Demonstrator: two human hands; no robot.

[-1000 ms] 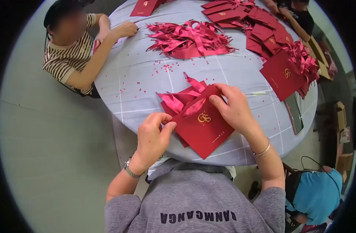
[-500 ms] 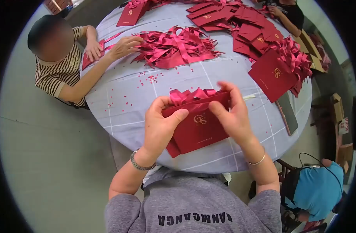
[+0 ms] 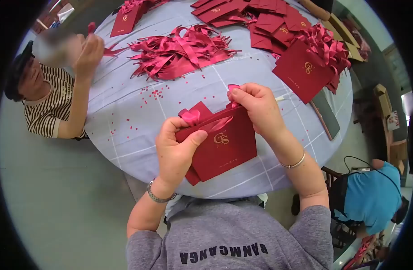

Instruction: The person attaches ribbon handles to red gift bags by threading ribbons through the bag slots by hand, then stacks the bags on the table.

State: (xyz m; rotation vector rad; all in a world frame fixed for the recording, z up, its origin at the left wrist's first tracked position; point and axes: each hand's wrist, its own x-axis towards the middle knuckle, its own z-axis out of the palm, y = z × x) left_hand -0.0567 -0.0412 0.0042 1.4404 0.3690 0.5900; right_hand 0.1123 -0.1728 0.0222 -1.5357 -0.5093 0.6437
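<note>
1. Two bare hands are shown at work on a red bag (image 3: 224, 148), which is held between them, just above or against the near part of the tablecloth (image 3: 233, 184); contact cannot be told.
2. Left hand (image 3: 172, 150): closed in a pinch on the bag's upper corner, with the thumb laid on the front face and the fingers behind. A ribbon loop (image 3: 190, 117) is seen just beyond its fingers.
3. Right hand (image 3: 263, 110): thumb and forefinger pressed together on a pink ribbon (image 3: 233, 86), raised above the bag's top edge; the remaining fingers are curled.
4. Behind the front bag, a second red panel (image 3: 199, 108) is partly exposed beside the left fingertips; whether it is joined cannot be told.
5. Beyond the left hand, red dots (image 3: 152, 95) are scattered, with a ribbon heap (image 3: 184, 54) farther off. To the right hand's right, a ribboned bag stack (image 3: 303, 72) and a dark phone (image 3: 326, 114) are placed.
6. Step in hand, as judged: the ribbon is being arranged at the top edge. For any further adjustment, the corner would need to be steadied by the left hand and the ribbon kept untwisted by the right.
</note>
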